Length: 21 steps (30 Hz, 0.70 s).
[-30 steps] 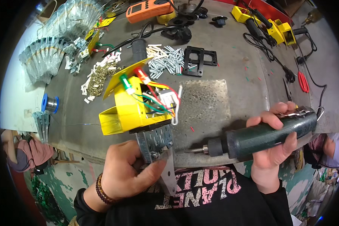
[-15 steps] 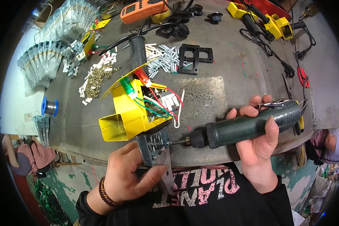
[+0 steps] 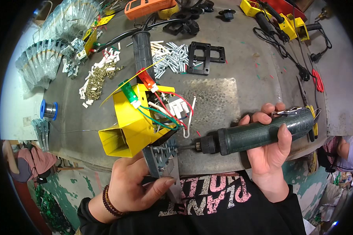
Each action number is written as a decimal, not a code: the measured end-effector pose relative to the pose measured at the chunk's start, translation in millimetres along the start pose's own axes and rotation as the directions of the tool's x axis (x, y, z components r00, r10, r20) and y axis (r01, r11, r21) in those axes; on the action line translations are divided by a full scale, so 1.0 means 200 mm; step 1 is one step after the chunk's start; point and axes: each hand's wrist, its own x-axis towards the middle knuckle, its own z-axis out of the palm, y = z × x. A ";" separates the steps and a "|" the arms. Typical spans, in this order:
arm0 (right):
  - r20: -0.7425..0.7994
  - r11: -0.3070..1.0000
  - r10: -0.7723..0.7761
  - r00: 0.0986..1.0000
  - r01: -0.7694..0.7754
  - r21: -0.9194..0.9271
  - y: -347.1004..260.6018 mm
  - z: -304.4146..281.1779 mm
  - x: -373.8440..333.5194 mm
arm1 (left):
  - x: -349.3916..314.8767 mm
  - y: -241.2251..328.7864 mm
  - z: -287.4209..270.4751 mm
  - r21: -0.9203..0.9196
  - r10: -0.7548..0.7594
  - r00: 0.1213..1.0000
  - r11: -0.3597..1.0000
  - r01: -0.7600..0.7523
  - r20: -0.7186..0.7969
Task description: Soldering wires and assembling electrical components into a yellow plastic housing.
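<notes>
My left hand is closed around a grey metal bracket, its thumb along the near side. Against the bracket's far end sits a yellow metal housing with a black ribbed handle. A green indicator lamp and a red one stick out of its thin yellow plate, with red, green and white wires looping beside a white terminal block. My right hand grips a dark green electric screwdriver lying level. Its bit reaches the bracket's right side; the exact contact point is too small to tell.
Behind the housing lie heaps of screws, brass pieces and black plastic frames. A solder spool stands at left, below bagged parts. Far back are an orange meter and, at right, yellow corded devices.
The yellow housing has tilted slightly left and toward me. The screwdriver has shifted a little to the right, its bit still at the bracket. Both hands keep their grips.
</notes>
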 end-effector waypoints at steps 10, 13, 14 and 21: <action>-0.002 1.000 0.013 1.000 -0.013 0.021 0.01 0.01 -0.01 | 0.00 -0.03 0.01 0.005 0.053 0.999 0.999 -0.052 -0.012; -0.005 1.000 0.009 1.000 -0.009 0.009 0.01 0.01 -0.01 | -0.01 -0.03 0.01 -0.005 0.054 0.998 0.999 -0.054 -0.026; -0.019 1.000 0.004 1.000 -0.004 -0.005 0.01 0.01 -0.01 | -0.01 -0.04 0.00 -0.008 0.049 0.999 0.999 -0.049 -0.001; -0.046 1.000 0.002 0.999 -0.001 0.003 -0.01 0.00 -0.02 | -0.01 -0.04 0.00 -0.014 0.047 0.999 0.999 -0.047 0.015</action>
